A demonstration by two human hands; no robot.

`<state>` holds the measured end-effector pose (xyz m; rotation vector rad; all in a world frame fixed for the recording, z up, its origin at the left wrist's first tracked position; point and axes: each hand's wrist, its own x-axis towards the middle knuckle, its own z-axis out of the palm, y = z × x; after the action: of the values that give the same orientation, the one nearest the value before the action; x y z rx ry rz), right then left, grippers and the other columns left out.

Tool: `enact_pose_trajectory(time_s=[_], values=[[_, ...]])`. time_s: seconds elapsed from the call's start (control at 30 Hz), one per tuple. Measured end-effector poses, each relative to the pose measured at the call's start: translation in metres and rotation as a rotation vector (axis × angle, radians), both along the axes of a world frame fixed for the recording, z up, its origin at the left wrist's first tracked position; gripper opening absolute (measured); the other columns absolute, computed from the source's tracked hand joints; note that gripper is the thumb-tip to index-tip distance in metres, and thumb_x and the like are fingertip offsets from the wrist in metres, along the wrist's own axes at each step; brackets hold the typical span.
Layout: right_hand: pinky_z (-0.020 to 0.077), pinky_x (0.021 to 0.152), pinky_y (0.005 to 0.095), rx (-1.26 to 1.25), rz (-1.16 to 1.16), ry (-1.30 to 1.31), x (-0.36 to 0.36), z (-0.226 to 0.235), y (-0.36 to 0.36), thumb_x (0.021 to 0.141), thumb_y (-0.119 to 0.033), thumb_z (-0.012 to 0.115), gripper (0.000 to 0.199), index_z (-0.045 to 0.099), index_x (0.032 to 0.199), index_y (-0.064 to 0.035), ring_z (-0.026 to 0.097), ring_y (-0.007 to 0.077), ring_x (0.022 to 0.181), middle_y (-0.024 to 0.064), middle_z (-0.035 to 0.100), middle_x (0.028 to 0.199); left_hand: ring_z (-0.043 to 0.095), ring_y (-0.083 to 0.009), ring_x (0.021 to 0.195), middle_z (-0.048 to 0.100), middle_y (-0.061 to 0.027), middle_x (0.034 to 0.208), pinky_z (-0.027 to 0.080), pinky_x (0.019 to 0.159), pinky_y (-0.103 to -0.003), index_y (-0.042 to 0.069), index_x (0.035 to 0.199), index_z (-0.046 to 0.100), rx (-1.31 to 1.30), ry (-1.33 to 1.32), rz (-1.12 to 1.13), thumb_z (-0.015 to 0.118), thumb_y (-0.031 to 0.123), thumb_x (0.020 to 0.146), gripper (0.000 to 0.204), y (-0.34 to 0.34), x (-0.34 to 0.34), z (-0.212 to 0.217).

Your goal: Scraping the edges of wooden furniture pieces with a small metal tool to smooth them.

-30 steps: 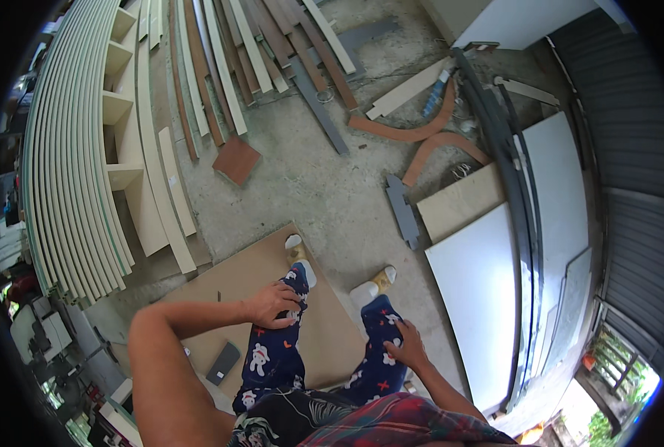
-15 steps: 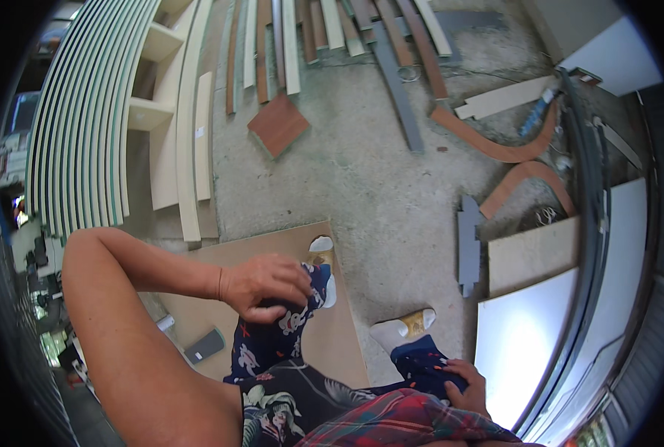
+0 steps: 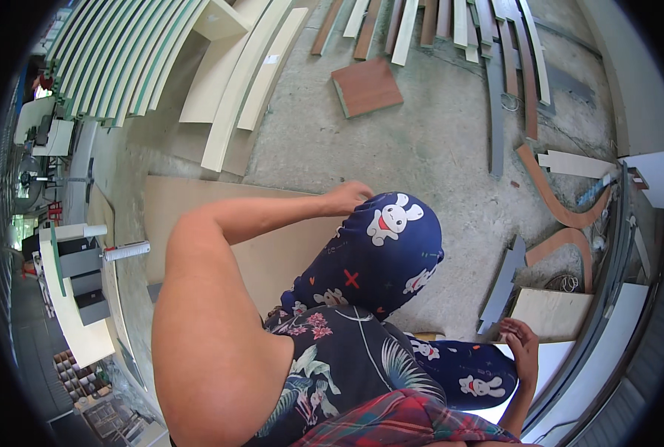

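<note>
**While the left knee is up: hand positions and grip**

As the person sits on the flat brown sheet of board (image 3: 220, 223) on the concrete floor, the raised knee in navy cloth printed with white rabbits (image 3: 380, 253) sits mid-frame and serves as the reference point.

- Left hand (image 3: 350, 197): on the far top edge of the knee, touching the cloth. The fingers are curled under. Whether they pinch the fabric or only rest on it cannot be told.
- Right hand (image 3: 522, 346): below and to the right of the knee, beside the other leg, at the edge of a flat white panel (image 3: 559, 361). The fingers are loosely bent and nothing is held.

Judgement: the step in hand looks like tending to the trouser cloth at the knee. Any next move there calls for a definite pinch of the fabric, with the right hand braced for balance.

Containers: far left of and below the knee stands a shallow tray divided into small compartments (image 3: 78, 369). Its contents are too small to make out.
</note>
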<state>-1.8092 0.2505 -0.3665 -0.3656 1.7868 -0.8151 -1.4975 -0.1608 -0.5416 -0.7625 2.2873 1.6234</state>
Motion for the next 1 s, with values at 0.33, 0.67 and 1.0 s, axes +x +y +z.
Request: enact_pose_trajectory(time_s=[0.33, 0.67, 1.0], values=[[0.0477, 0.087, 0.0351, 0.283, 0.436, 0.196, -0.054, -0.104, -0.025, 0.080, -0.015, 0.066, 0.037, 0.059, 0.111, 0.0052, 0.061, 0.0255, 0.099, 0.0175, 0.064, 0.105, 0.041, -0.0324, 0.124, 0.035, -0.0166, 0.138, 0.033, 0.100, -0.052, 0.012, 0.127, 0.045, -0.772, -1.249, 0.912, 0.053, 0.018, 0.086, 0.042, -0.072, 0.317, -0.085], [0.0482, 0.086, 0.0355, 0.436, 0.479, 0.145, -0.061, -0.132, -0.059, 0.081, -0.022, 0.064, 0.043, 0.059, 0.112, 0.0073, 0.062, 0.0279, 0.100, 0.0204, 0.064, 0.105, 0.038, -0.0291, 0.127, 0.033, -0.0114, 0.139, 0.040, 0.098, -0.047, 0.007, 0.130, 0.040, -0.436, -1.375, 1.050, 0.047, 0.014, 0.091, 0.040, -0.026, 0.393, -0.126], [0.0514, 0.076, 0.0318, 0.365, 0.471, 0.194, -0.066, -0.143, -0.065, 0.084, -0.020, 0.064, 0.041, 0.056, 0.113, 0.0074, 0.064, 0.0220, 0.088, 0.0182, 0.063, 0.105, 0.066, -0.0258, 0.086, 0.066, -0.0101, 0.093, 0.051, 0.075, -0.043, 0.006, 0.090, 0.067, -0.839, -1.429, 0.918, 0.049, 0.015, 0.090, 0.020, -0.035, 0.408, -0.150]])
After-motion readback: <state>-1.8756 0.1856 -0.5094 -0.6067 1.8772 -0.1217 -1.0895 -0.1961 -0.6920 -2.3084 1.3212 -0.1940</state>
